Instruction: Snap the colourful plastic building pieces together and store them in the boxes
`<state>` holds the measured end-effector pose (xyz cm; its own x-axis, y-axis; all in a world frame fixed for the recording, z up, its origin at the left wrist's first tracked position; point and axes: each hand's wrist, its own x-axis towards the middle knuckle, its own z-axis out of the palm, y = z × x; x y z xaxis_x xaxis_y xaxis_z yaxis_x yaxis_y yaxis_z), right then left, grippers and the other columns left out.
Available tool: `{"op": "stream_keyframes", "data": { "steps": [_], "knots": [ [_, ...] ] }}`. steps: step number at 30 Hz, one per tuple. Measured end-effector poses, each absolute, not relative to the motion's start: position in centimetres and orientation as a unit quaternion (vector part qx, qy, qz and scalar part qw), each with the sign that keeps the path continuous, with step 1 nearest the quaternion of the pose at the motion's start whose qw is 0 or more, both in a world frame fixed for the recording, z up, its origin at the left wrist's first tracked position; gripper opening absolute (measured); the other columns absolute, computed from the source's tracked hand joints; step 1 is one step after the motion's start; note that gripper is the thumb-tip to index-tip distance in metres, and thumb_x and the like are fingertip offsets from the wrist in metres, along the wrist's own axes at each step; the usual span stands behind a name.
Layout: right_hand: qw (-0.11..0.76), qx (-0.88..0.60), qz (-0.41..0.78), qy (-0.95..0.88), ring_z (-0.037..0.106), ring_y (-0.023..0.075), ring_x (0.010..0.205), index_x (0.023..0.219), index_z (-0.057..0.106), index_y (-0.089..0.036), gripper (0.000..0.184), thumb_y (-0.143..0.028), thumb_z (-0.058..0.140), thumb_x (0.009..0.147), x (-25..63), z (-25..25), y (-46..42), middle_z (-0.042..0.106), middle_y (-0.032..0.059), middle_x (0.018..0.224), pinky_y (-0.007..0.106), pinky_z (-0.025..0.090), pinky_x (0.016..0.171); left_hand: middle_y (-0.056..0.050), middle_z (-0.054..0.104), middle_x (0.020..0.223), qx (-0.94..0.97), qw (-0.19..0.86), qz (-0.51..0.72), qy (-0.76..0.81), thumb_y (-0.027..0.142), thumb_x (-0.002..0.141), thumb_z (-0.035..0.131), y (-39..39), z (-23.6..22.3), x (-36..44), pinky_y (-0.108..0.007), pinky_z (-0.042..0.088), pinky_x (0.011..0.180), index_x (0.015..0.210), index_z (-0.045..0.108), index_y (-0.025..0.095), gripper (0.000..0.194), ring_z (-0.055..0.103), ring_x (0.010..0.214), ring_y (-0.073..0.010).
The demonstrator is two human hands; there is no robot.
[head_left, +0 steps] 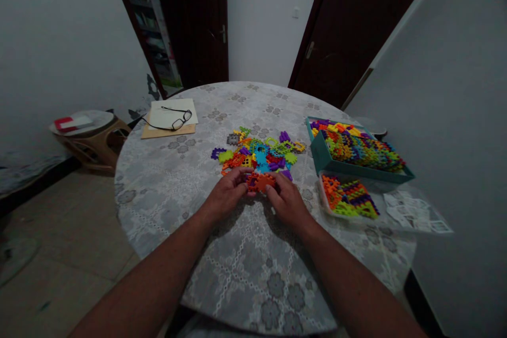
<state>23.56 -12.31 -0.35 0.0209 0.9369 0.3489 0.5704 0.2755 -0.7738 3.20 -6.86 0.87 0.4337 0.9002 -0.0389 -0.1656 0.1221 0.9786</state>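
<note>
Between my two hands, just above the near side of the table, are interlocking plastic toy pieces. My left hand (232, 188) is closed on a red openwork piece (252, 183). An orange toothed piece (264, 183) is pinched by my right hand (285, 195), thumb in front and fingers behind. The two pieces touch or overlap; whether they are joined I cannot tell. Right behind my fingers lies a loose pile of colourful plastic pieces, with a blue piece (261, 156) in its middle and a purple piece (284, 137) at its far right.
A teal box (330, 156) packed with coloured pieces stands to the right. In front of it are a clear plastic tub (325, 202) of more pieces and white frames (414, 211). Eyeglasses (178, 124) rest on paper at the left. A stool (93, 140) stands beyond the round table (237, 264).
</note>
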Motion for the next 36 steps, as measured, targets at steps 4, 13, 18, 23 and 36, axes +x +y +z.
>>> {"op": "stream_keyframes", "data": {
  "steps": [4,13,18,23,36],
  "knots": [
    [0.426,-0.556,0.229,-0.676,0.072,0.0272,0.113,0.133,0.075,-0.023,0.035,-0.026,0.06,0.101,23.5,-0.9,-12.2,0.077,0.0107,0.124,0.044,0.056,0.103,-0.01,0.077,0.124,0.531,0.671,0.379,0.351,0.02,0.084,0.08,-7.0,0.5,3.1,-0.039,0.067,0.085,0.13,0.075,0.024,0.046,0.076,0.098,-0.022],
    [0.467,-0.581,0.254,-0.616,0.072,0.0257,0.104,0.135,0.075,-0.024,0.037,-0.033,0.061,0.101,23.9,-0.8,-12.0,0.079,0.0079,0.116,0.041,0.058,0.096,-0.011,0.075,0.128,0.503,0.687,0.389,0.352,0.024,0.087,0.084,-6.9,0.2,3.1,-0.04,0.069,0.085,0.132,0.076,0.025,0.046,0.075,0.102,-0.0231],
    [0.498,-0.571,0.298,-0.581,0.073,0.0262,0.102,0.133,0.078,-0.026,0.037,-0.036,0.058,0.104,24.4,-0.9,-11.8,0.08,0.0077,0.116,0.041,0.061,0.092,-0.011,0.077,0.122,0.473,0.698,0.399,0.361,0.02,0.089,0.084,-6.6,0.1,3.1,-0.039,0.069,0.084,0.129,0.078,0.025,0.041,0.076,0.1,-0.0224],
    [0.458,-0.54,0.23,-0.667,0.071,0.0272,0.113,0.132,0.079,-0.026,0.035,-0.027,0.061,0.102,23.3,-1.1,-12.3,0.077,0.0091,0.122,0.045,0.057,0.105,-0.013,0.076,0.13,0.485,0.704,0.381,0.352,0.033,0.091,0.084,-6.6,-0.6,3.1,-0.04,0.069,0.087,0.13,0.08,0.023,0.04,0.076,0.104,-0.0235],
    [0.377,-0.562,0.146,-0.722,0.063,0.0319,0.129,0.162,0.057,-0.025,0.054,-0.024,0.055,0.108,21.7,-1.3,-13.0,0.06,0.0164,0.14,0.053,0.058,0.113,-0.012,0.083,0.127,0.621,0.586,0.371,0.365,0.027,0.087,0.08,-7.0,0.9,2.8,-0.048,0.059,0.103,0.129,0.085,0.03,0.042,0.076,0.112,-0.0309]
  ]
}}
